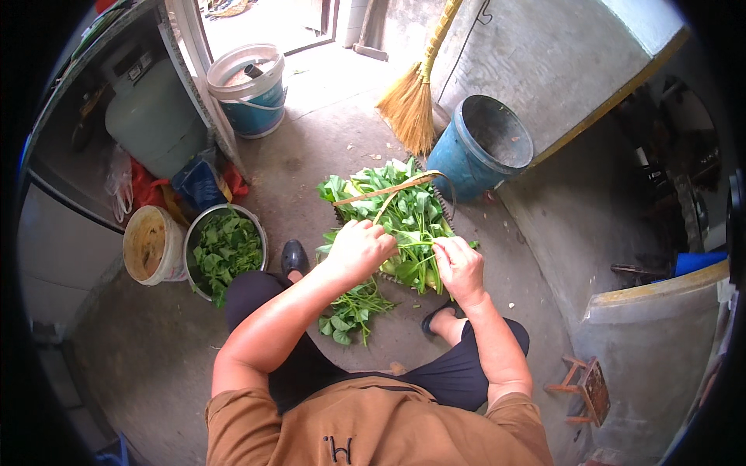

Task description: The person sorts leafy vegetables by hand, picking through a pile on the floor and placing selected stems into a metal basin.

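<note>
Both hands hold one green leafy stem point(415, 243) stretched between them, above a basket heaped with leafy greens point(402, 192). My left hand point(362, 247) is closed on the stem's left end, its fingertips partly hidden. My right hand point(460, 265) pinches the other end between thumb and fingers. The basket has a flat strap-like handle point(402, 186) arching over the greens. Below my left hand, a loose pile of leafy stems point(355, 309) lies on the floor between my feet. To the left, a metal bowl point(263, 233) holds more picked leaves point(227, 244).
A stained white bucket point(175, 262) stands beside the bowl. Farther off are a lidless blue and white bucket point(250, 113), a straw broom point(417, 110) and a tilted blue bucket point(449, 157). A gas cylinder point(154, 122) sits under a counter. A small wooden stool point(593, 390) is at right.
</note>
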Available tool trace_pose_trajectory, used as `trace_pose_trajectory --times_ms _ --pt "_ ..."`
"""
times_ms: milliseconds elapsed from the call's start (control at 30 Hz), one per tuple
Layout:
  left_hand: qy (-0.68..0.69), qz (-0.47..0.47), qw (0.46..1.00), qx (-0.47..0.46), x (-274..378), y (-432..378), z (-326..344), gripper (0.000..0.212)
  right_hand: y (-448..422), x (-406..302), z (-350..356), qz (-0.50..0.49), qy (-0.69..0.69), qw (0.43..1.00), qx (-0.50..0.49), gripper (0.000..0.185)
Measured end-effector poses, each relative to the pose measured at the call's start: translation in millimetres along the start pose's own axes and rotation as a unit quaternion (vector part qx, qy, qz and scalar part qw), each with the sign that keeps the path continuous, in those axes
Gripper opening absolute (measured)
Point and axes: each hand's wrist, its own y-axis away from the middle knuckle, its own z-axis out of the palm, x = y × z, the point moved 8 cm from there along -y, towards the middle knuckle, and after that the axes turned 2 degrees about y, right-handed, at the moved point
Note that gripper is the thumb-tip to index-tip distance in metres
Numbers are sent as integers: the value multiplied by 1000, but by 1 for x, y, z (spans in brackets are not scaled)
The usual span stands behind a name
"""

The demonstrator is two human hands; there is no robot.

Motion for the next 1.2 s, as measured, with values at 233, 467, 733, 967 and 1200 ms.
trace_pose_trajectory --times_ms 233,467,733,967,1200 --pt "13 6 999 -33 9 -2 -1 7 1 9 -1 29 4 1000 -10 8" --pt "358 -249 886 159 -46 8 -27 7 1 -1 2 28 -62 997 -20 5" --pt "119 -23 990 72 -6 -10 -27 17 4 -3 0 24 -82 996 -29 6" --pt "176 -15 984 -2 1 -6 -12 13 3 -1 -5 33 -96 995 -14 6" --pt "450 -223 864 -4 -35 -1 1 14 0 0 -7 52 -99 994 4 7"
